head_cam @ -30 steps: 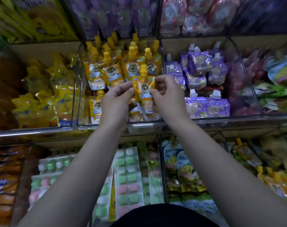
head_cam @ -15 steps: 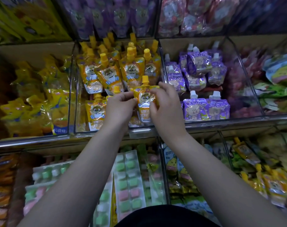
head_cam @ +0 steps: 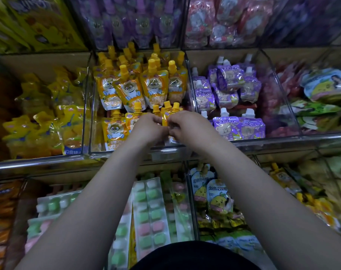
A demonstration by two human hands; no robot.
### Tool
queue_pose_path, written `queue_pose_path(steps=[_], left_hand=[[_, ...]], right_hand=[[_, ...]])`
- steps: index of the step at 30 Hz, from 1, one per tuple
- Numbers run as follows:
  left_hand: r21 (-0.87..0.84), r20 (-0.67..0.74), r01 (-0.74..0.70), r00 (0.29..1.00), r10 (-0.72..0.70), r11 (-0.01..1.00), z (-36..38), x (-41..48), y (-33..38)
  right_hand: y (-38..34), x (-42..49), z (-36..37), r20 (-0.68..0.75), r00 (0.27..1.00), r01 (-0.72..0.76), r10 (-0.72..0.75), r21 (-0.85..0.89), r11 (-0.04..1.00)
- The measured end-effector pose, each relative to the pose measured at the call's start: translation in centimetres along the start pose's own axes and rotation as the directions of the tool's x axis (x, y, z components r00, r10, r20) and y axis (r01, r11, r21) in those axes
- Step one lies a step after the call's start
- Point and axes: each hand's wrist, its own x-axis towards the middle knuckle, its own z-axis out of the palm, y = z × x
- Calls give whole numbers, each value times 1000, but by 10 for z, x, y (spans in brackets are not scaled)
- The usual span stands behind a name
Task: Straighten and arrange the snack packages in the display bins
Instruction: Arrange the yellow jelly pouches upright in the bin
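Clear bin [head_cam: 88, 114], middle shelf: orange spout pouches [head_cam: 155, 85] with cartoon animal print, standing in rows. Both hands, left hand [head_cam: 149, 128] and right hand [head_cam: 192, 127], pinch one pouch [head_cam: 165, 119] at the front row. It was held higher a second ago, now lowered among the others.

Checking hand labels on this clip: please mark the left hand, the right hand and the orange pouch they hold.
left hand [head_cam: 150, 129], head view, back of the hand.
right hand [head_cam: 191, 127], head view, back of the hand.
orange pouch [head_cam: 165, 119], head view, strip of its body showing between the hands.
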Motion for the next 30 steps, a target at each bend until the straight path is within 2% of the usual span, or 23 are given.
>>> queue_pose_path(steps=[5, 7, 9, 11, 14, 17, 23, 27, 30], left_hand=[[200, 77, -28, 997, 13, 979, 1, 1, 4], [279, 81, -36, 997, 13, 960, 2, 2, 5], [264, 42, -48, 998, 38, 963, 4, 2, 2], [184, -65, -71, 994, 84, 980, 6, 3, -2], [-9, -258, -215, 944, 206, 977, 6, -11, -4], [-263, -233, -306, 940, 247, 915, 4, -29, -1], [-475, -66, -293, 952, 299, 830, 16, -60, -5], [-538, -40, -303, 941, 335, 786, 19, -70, -8], [-573, -44, -324, 929, 367, 753, 22, -76, -9]], right_hand=[[0, 2, -7, 101, 995, 28, -23, -53, 998], [2, 3, -5, 101, 995, 30, -22, -79, 996], [3, -3, 2, 29, 999, 39, -39, -13, 999], [5, -11, 8, -107, 994, 49, -30, 177, 983], [2, -30, 11, -279, 949, 35, 146, 555, 831], [-3, -43, 12, -278, 913, 30, 299, 775, 631], [-12, -60, 17, -256, 871, 82, 419, 917, 391], [-19, -73, 18, -247, 855, 142, 456, 957, 252], [-23, -85, 15, -246, 849, 173, 467, 966, 193]])
